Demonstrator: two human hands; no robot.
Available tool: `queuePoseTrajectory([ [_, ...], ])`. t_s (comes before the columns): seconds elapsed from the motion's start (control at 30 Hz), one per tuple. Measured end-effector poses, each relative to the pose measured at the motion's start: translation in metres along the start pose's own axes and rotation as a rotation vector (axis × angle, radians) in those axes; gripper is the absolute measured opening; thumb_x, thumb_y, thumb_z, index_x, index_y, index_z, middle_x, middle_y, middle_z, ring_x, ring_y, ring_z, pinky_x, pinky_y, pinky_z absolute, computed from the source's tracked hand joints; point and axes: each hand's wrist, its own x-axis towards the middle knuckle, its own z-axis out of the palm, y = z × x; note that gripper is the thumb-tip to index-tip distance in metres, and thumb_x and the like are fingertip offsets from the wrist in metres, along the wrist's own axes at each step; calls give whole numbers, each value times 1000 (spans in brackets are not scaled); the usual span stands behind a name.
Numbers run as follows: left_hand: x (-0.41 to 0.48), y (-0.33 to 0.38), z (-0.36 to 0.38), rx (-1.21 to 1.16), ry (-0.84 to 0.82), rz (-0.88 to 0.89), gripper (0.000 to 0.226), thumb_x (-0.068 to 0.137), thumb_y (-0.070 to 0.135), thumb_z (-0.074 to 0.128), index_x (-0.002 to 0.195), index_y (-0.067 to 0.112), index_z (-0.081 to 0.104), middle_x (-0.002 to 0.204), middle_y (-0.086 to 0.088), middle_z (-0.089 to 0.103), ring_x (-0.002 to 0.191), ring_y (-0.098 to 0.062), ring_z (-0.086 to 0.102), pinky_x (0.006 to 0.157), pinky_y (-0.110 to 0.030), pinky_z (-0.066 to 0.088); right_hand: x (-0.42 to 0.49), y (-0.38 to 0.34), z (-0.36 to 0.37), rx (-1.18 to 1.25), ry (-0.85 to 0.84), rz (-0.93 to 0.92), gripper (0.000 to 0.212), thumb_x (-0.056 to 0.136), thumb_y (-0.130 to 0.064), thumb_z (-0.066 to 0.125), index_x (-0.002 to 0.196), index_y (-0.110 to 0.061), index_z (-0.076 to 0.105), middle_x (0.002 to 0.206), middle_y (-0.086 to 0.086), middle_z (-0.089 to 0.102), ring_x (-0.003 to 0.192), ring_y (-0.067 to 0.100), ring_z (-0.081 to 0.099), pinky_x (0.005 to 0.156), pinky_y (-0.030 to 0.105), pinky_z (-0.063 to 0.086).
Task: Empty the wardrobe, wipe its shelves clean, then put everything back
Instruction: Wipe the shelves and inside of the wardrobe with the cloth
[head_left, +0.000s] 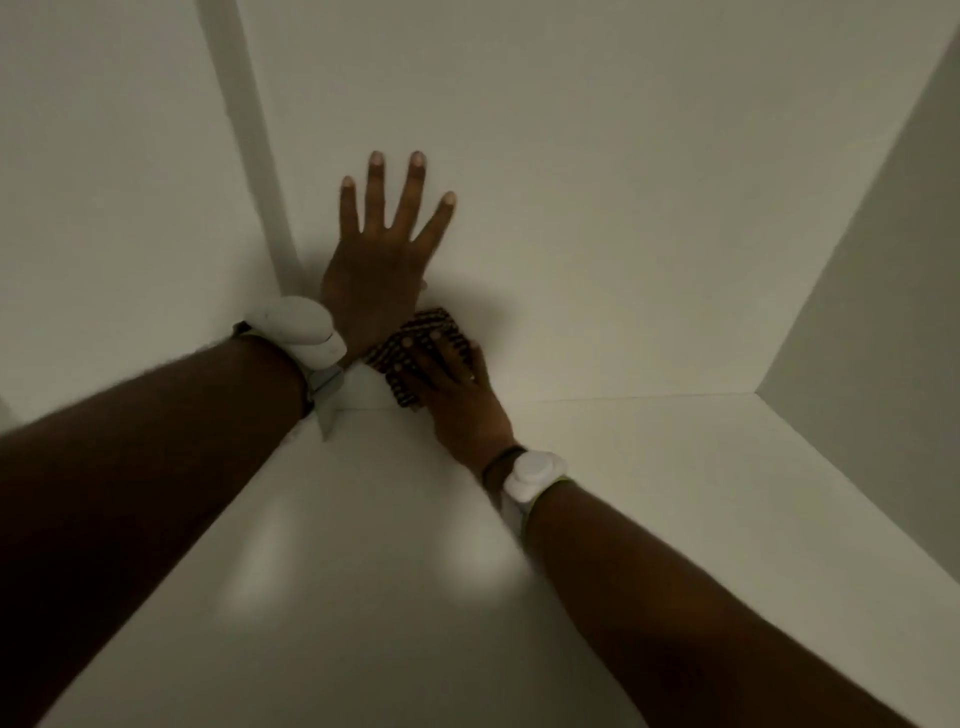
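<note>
Interior of a wardrobe compartment, head view. Centre of frame: the left hand, fingers spread wide and flat, braces against the back panel and holds nothing. Just below it, the right hand presses a dark dotted cloth to the same panel with near-straight fingers, just above the seam with the shelf (the cloth's long axis runs lower left to upper right). The cloth lies under the right fingers, beside the heel of the left palm. Any wiping stroke likely belongs to the right hand, toward the right of the frame.
</note>
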Motion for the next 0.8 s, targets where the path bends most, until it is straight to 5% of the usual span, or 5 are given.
queuePoseTrajectory([
  [0.17,-19,23,22,-74,-22,-6,134,65,45,88,161,15,-1,164,-25,-17,144,-62,-11,109,-80,5,-92,134,-68,-169,-88,314,61,95,-33,45,155,-33,36,167,2,18,155,32,6,120,58,13],
  [0.37,-15,33,29,-112,-9,-27,136,65,41,90,160,10,-2,162,-28,-19,142,-63,-16,108,-82,-2,-173,251,-117,18,116,1180,62,94,-16,52,153,-26,38,158,9,39,143,35,38,113,52,37],
  [0.53,-13,36,29,-122,-51,-33,137,65,43,89,161,12,-4,162,-29,-18,142,-65,-12,107,-83,0,-131,212,-81,196,273,1409,57,95,-35,43,148,-13,45,137,18,58,124,39,55,106,48,42],
  [0.63,-16,34,24,-100,-92,-65,135,66,44,87,160,11,-5,162,-30,-16,142,-66,-8,106,-83,6,-84,143,-40,210,311,1369,57,97,-23,46,152,-8,39,144,20,52,131,38,49,112,50,35],
  [0.8,-22,26,18,-91,-124,-32,89,87,2,49,161,14,0,162,-33,-4,141,-68,0,106,-80,12,-18,-4,2,341,248,1179,66,89,-18,38,155,-10,35,149,23,45,138,40,40,116,53,27],
])
